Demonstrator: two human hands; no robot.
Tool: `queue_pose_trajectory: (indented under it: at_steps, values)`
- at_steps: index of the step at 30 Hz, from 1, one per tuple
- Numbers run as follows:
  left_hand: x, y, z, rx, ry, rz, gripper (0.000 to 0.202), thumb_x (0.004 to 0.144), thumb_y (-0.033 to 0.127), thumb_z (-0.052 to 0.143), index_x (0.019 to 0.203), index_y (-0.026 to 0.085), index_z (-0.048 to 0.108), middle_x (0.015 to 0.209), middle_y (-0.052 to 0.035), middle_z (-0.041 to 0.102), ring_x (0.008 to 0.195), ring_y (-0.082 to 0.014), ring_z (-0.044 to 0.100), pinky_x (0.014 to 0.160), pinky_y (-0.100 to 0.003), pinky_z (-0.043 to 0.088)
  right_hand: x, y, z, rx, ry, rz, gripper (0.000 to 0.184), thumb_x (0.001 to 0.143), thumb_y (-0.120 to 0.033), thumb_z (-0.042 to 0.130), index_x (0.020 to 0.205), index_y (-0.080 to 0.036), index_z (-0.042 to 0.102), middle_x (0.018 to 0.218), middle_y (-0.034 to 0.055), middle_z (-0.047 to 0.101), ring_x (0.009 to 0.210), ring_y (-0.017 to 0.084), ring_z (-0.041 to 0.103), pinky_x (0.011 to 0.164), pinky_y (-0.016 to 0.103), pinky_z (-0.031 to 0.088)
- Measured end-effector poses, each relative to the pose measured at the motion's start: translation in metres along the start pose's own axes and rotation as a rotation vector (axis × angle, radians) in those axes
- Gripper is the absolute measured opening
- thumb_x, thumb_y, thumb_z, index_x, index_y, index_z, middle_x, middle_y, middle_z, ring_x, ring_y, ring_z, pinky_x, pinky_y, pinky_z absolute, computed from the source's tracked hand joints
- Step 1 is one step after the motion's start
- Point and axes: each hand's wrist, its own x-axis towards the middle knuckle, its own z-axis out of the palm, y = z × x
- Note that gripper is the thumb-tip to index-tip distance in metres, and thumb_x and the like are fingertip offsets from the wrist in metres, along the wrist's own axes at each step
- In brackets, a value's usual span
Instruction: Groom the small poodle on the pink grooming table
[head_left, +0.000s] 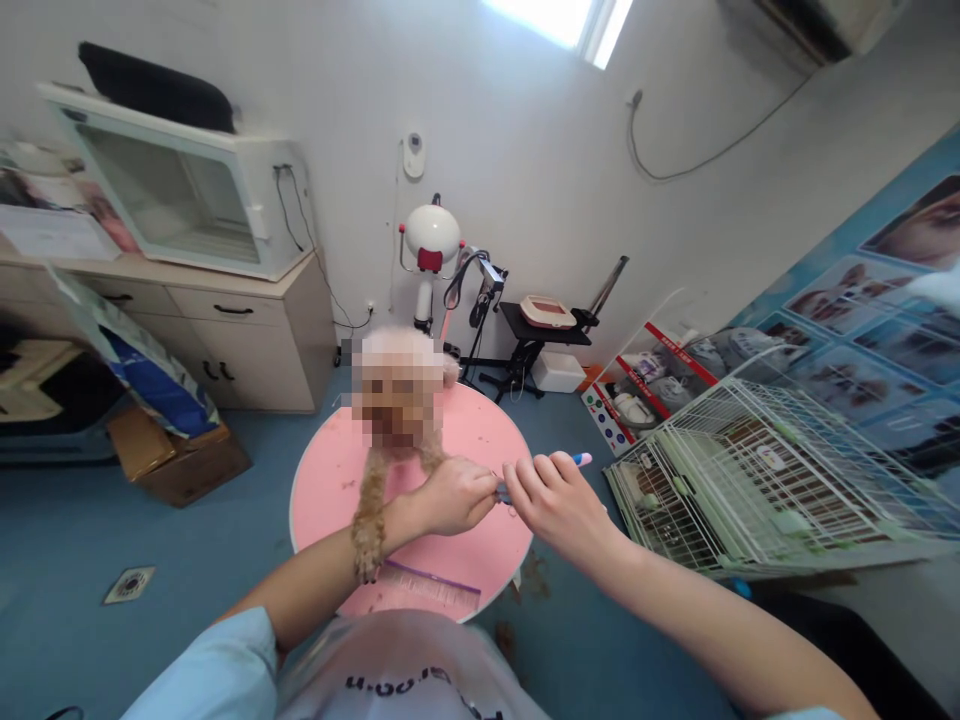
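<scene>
A curly light-brown dog [399,385] is on a round pink table [487,430], facing me, its head blurred out. One foreleg [369,500] rests over my left forearm, with its paw hanging down. The other foreleg runs down into my left hand [461,495], which is closed around it; that paw is hidden. Close beside it, my right hand [555,505] is closed on a slim tool [582,460] with a blue and pink end. A bit of metal shows between the two hands, but its exact kind is unclear. A purple-backed comb [431,582] lies near the table's front edge.
A wire cage [712,490] stands on the right. Behind the table are a white-headed dryer on a stand [433,238] and a small black table [546,325]. Cabinets [232,345] and a cardboard box [176,460] are on the left. Hair clumps lie on the floor.
</scene>
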Motion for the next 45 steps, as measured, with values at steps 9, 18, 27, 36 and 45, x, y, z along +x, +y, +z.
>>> queue_pose_trajectory:
  at_steps: [9, 18, 27, 36, 45]
  values:
    - [0.0, 0.0, -0.001, -0.02, -0.003, -0.004, 0.021, 0.085, 0.018, 0.043, 0.067, 0.016, 0.052, 0.063, -0.0021, 0.056, 0.057, -0.0134, 0.052, 0.056, -0.027, 0.036, 0.0, 0.004, 0.011, -0.131, -0.008, -0.133, 0.024, 0.091, -0.015, 0.044, 0.112, -0.009, 0.054, 0.082, 0.0081, 0.059, 0.072, 0.02, 0.049, 0.063, 0.037, 0.029]
    - [0.001, -0.001, 0.0, -0.01, 0.01, 0.007, 0.018, 0.084, 0.016, 0.042, 0.068, 0.016, 0.052, 0.063, -0.002, 0.055, 0.057, -0.0136, 0.051, 0.056, -0.027, 0.035, -0.001, 0.005, 0.015, -0.119, 0.023, -0.097, 0.025, 0.09, -0.013, 0.045, 0.112, -0.008, 0.055, 0.073, 0.0061, 0.058, 0.064, 0.018, 0.049, 0.059, 0.035, 0.026]
    - [-0.002, -0.001, 0.002, -0.061, 0.019, 0.006, 0.016, 0.085, 0.016, 0.043, 0.077, 0.016, 0.058, 0.067, -0.0023, 0.059, 0.062, -0.0145, 0.055, 0.058, -0.026, 0.037, -0.008, 0.011, 0.031, 0.06, 0.008, -0.064, 0.025, 0.09, -0.017, 0.047, 0.113, -0.01, 0.056, 0.072, 0.0057, 0.061, 0.063, 0.016, 0.052, 0.06, 0.032, 0.028]
    - [-0.007, -0.004, 0.005, -0.067, 0.068, -0.004, 0.021, 0.09, 0.021, 0.042, 0.092, 0.019, 0.063, 0.071, -0.0033, 0.059, 0.069, -0.0144, 0.056, 0.065, -0.028, 0.041, -0.019, -0.013, 0.067, 1.545, -0.106, 0.738, 0.026, 0.085, -0.043, 0.051, 0.077, -0.019, 0.047, 0.069, 0.0006, 0.059, 0.061, 0.013, 0.055, 0.059, 0.025, 0.042]
    - [-0.115, -0.02, 0.1, 0.178, 0.173, -0.221, 0.043, 0.087, 0.024, 0.043, 0.129, 0.015, 0.044, 0.133, -0.019, 0.044, 0.127, -0.0301, 0.039, 0.098, -0.05, 0.04, -0.015, -0.092, 0.141, 2.005, 0.119, 0.956, 0.033, 0.074, -0.042, 0.064, 0.074, -0.021, 0.038, 0.053, -0.0073, 0.047, 0.047, 0.009, 0.045, 0.048, 0.021, 0.036]
